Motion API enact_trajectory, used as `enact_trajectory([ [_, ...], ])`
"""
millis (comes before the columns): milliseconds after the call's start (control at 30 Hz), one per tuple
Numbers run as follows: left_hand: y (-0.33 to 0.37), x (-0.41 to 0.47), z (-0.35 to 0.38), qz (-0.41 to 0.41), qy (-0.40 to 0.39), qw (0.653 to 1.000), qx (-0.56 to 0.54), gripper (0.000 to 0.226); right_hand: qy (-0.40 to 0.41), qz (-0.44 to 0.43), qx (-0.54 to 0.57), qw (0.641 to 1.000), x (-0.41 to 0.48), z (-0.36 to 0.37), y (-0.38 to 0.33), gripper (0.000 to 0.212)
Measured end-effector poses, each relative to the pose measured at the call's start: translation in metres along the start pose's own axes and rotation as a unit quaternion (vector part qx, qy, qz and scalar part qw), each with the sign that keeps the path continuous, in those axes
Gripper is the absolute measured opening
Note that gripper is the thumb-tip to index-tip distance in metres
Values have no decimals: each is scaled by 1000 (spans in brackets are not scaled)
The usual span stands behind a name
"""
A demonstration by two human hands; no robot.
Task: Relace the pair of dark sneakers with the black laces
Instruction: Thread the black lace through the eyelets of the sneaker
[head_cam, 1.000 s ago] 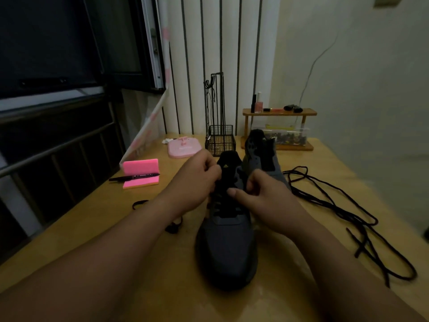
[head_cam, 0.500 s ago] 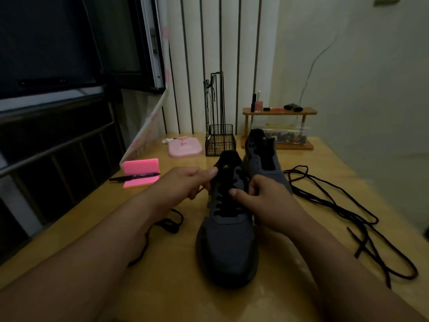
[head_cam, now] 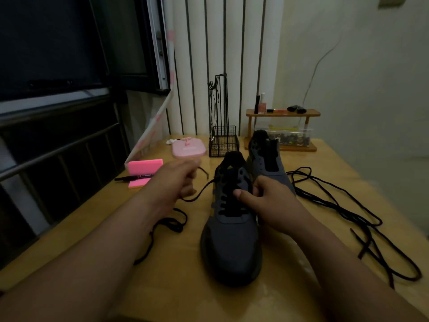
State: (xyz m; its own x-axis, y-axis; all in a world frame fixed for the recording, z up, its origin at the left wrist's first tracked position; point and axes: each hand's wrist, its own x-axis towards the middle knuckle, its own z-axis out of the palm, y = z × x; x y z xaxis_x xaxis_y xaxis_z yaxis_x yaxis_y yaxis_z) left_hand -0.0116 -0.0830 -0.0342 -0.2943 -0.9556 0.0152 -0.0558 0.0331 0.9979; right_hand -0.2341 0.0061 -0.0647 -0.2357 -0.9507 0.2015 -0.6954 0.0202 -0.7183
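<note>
A dark sneaker (head_cam: 231,233) is seen toe toward the viewer on the wooden table (head_cam: 181,287), between the two forearms. The right hand (head_cam: 270,205) is laid against the shoe's right side, fingers curled around the upper and the thumb pressed on the lacing area, so the shoe is gripped there. The left hand (head_cam: 176,180) is held to the left of the shoe, clear of it, with its fingers closed on a black lace (head_cam: 204,189). This lace is seen running from the shoe's left eyelets across to the left hand, and a short free end sticks up beyond the fingertips. The rest of the same lace is seen below and under the left wrist, coiled loosely on the table and trailing along the left forearm.

A second dark sneaker (head_cam: 267,159) stands just beyond the right hand, touching or nearly touching the first shoe; no lace can be made out in it. A second black lace (head_cam: 343,210) is spread in loose loops on the table to the right of the right hand and forearm, apart from both shoes.

Beyond the left hand, a pink box (head_cam: 144,168) with a black pen (head_cam: 134,177) across it is seen, and farther off a pink dish (head_cam: 189,148) and a black wire rack (head_cam: 222,142). A small wooden shelf (head_cam: 283,113) stands behind the second sneaker.
</note>
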Motion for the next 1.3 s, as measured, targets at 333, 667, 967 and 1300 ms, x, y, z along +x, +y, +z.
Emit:
enact_trajectory([
  [333, -39, -27, 50, 149, 94, 944, 278, 36, 121, -177, -35, 976, -3, 0, -2, 13],
  [667, -63, -18, 60, 112, 75, 980, 147, 65, 84, -216, -251, 940, 7, 0, -38, 19],
  [967, -70, -17, 60, 120, 76, 981, 129, 60, 34, -154, -110, 981, 13, -5, -41, 8],
  [1300, -74, -21, 58, 133, 72, 985, 85, 63, 2, -83, 47, 995, 11, -17, -54, 12],
])
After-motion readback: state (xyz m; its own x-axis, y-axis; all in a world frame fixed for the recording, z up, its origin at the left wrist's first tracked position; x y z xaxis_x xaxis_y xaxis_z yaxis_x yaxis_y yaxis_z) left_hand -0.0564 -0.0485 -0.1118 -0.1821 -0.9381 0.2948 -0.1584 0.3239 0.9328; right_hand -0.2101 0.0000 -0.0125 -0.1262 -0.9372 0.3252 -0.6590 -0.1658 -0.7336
